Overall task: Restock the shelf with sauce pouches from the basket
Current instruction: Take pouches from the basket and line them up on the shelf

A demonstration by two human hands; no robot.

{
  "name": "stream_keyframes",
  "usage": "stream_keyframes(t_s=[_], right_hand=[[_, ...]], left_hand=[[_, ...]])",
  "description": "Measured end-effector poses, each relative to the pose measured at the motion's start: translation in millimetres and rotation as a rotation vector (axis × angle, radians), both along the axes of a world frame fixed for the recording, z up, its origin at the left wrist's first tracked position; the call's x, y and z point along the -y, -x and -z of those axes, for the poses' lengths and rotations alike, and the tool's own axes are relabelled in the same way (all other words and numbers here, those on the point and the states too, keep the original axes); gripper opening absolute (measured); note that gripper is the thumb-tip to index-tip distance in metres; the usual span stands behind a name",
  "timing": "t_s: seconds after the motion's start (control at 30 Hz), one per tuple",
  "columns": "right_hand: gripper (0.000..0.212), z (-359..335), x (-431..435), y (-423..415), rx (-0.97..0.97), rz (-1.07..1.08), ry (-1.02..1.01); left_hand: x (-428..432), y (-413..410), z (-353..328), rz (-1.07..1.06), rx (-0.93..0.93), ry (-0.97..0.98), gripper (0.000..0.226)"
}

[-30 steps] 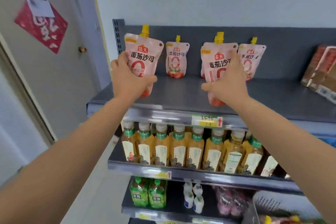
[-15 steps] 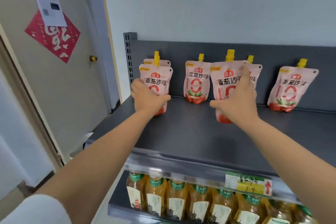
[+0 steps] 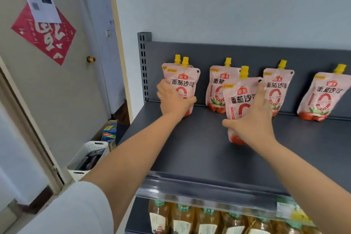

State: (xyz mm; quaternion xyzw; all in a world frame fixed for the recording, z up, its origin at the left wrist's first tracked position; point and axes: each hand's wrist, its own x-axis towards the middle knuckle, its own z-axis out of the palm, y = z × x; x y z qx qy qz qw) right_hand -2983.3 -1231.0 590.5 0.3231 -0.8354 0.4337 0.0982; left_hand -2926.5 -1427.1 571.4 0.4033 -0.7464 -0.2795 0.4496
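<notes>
On the dark grey top shelf (image 3: 199, 150), my left hand (image 3: 173, 100) grips a pink sauce pouch with a yellow cap (image 3: 185, 81), held upright at the far left, right in front of another pouch whose cap (image 3: 177, 59) shows behind it. My right hand (image 3: 252, 119) holds a second pink pouch (image 3: 240, 99) upright in the middle of the shelf, forward of the back row. Three more pouches lean on the back panel: one (image 3: 216, 85) behind my right-hand pouch, one (image 3: 277, 85) to its right, one (image 3: 324, 97) at the far right.
Below the shelf edge stands a row of amber drink bottles (image 3: 205, 220) behind a price tag (image 3: 290, 209). A white basket (image 3: 83, 156) with dark contents sits on the floor at the left by the door. A perforated shelf upright (image 3: 143, 66) bounds the shelf's left end.
Both hands have pushed their pouches further back onto the shelf and set them more upright. The view has closed in on the top shelf and the floor basket has come into sight.
</notes>
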Motion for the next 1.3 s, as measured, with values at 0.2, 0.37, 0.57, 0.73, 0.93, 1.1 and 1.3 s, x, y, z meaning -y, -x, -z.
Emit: stream_keyframes(t_s=[0.2,0.37,0.57,0.73,0.93,1.1,1.3], right_hand=[[0.132,7,17,-19,0.020,-0.007,-0.005],[0.136,9,31,-33,-0.003,-0.002,0.012],[0.138,8,51,-51,0.025,-0.004,0.047],[0.137,7,76,-69,0.030,-0.044,0.121],[0.134,2,116,-94,0.012,-0.070,0.192],[0.138,7,125,-98,0.008,-0.063,0.209],[0.126,15,98,-86,-0.018,-0.200,0.158]], left_hand=[[6,-15,2,-0.019,-0.016,0.002,0.094],[4,-22,-3,0.013,0.031,-0.059,0.113],[4,-52,-22,-0.060,0.360,-0.057,0.130],[6,-99,-24,0.255,0.415,0.264,0.115],[23,-117,-10,0.822,0.240,-0.073,0.092],[41,-118,-5,0.927,0.245,-0.035,0.087],[58,-117,0,0.909,0.270,-0.044,0.085]])
